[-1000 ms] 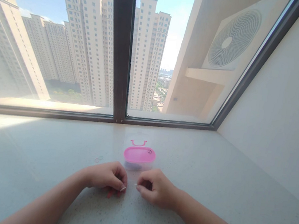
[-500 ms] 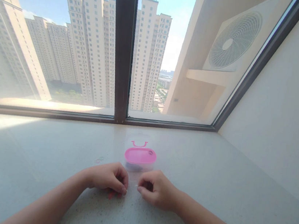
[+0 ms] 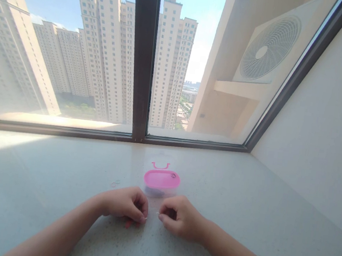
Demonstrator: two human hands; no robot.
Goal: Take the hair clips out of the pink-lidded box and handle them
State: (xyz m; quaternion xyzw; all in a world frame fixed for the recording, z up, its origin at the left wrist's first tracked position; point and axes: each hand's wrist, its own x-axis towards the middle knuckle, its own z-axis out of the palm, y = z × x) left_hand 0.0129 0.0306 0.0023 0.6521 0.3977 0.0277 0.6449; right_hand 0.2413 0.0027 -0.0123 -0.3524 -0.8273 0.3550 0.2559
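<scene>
My left hand (image 3: 126,204) and my right hand (image 3: 179,217) rest close together on the stone sill, fingertips almost meeting. The left fingers curl in a pinch, and a small red piece (image 3: 128,223) shows beneath them. A thin pale tip (image 3: 157,213) sticks out of the right hand's pinch. Just beyond the hands stands a small transparent box (image 3: 160,191) with a pink oval lid (image 3: 161,179). A pink U-shaped piece (image 3: 160,165) lies behind it. A small clear rubber band (image 3: 115,184) lies left of the box.
The speckled stone sill (image 3: 59,163) ends at a dark window frame (image 3: 142,57). A pale wall (image 3: 311,163) rises on the right. Beyond the glass are high-rise blocks (image 3: 105,52) and an outdoor air-conditioner unit (image 3: 270,46).
The whole view drifts slightly, with things shifting a little right in the picture. My hands keep nearly the same pinched pose.
</scene>
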